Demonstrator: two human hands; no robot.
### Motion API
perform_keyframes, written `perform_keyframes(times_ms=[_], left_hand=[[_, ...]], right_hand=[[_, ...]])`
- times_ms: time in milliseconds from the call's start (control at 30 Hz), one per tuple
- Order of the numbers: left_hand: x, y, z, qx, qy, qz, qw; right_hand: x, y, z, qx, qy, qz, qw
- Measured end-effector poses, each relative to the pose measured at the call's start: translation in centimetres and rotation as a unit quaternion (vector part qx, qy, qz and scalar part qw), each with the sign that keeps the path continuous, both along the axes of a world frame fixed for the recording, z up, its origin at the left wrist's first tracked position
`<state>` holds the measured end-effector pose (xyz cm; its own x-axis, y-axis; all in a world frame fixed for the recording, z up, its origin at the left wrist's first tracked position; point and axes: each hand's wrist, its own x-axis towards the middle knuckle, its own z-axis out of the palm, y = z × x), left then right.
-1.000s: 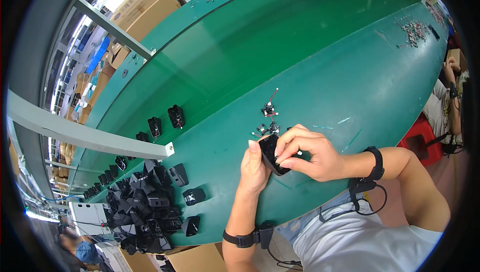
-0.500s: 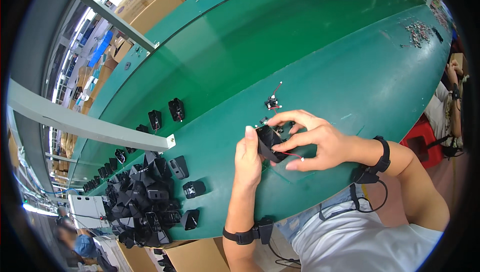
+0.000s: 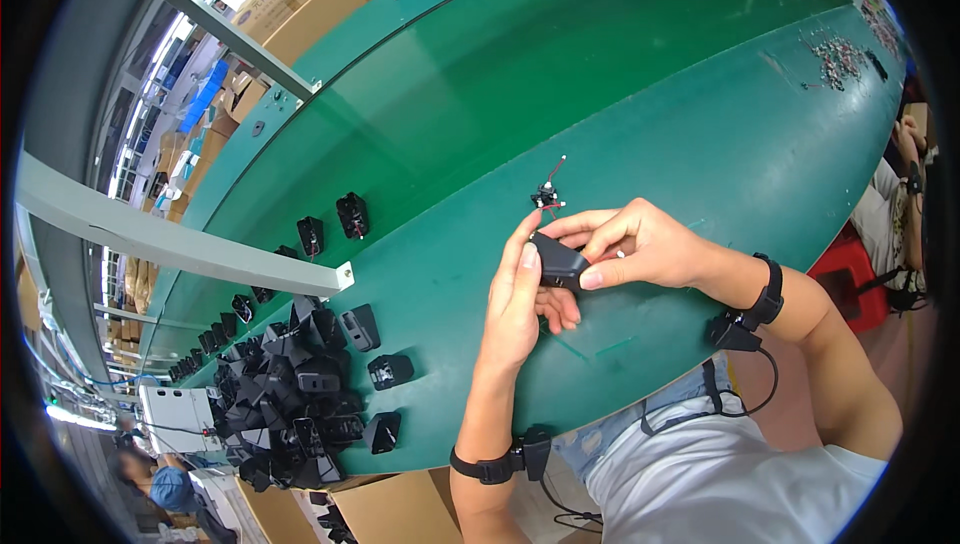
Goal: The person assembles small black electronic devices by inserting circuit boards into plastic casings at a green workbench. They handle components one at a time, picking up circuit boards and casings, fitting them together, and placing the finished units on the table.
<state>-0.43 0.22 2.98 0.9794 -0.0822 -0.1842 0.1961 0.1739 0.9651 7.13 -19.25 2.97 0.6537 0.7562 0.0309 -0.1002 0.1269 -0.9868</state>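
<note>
A black plastic housing (image 3: 562, 262), wedge-shaped, is held between my two hands above the green table (image 3: 690, 164). My left hand (image 3: 515, 294) grips its left side, thumb along the edge. On its right side my right hand (image 3: 645, 249) is closed, thumb against the lower right corner and the other fingers behind the upper edge. The smooth outer face shows; its hollow inside is hidden. A bit of white connector shows by the right fingers. Just beyond my hands lies a small cluster of black parts with red wires (image 3: 545, 196).
A heap of black housings (image 3: 275, 394) covers the table's left end, with loose ones like this housing (image 3: 390, 371) beside it. More housings (image 3: 352, 215) line the lower green strip. A grey metal post (image 3: 180, 229) crosses at left. Small parts (image 3: 838, 62) lie far right, near another person.
The housing has been turned over in my hands, from its hollow side to its smooth outer face. The red wire trailing from it has gone out of sight. My right hand has closed around it.
</note>
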Motion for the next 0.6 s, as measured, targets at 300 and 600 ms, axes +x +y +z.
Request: perform_keyframes(times_ms=[300,600], left_hand=[[-0.5,0.2,0.3,0.062,-0.035,-0.014,0.997],[-1.8,3.2,1.9,0.234,-0.097,0.185,0.949]], right_hand=[[-0.1,0.2,-0.6,0.054,0.104,0.042,0.992],[1.0,4.1,2.7,-0.068,-0.207,0.008,0.976]])
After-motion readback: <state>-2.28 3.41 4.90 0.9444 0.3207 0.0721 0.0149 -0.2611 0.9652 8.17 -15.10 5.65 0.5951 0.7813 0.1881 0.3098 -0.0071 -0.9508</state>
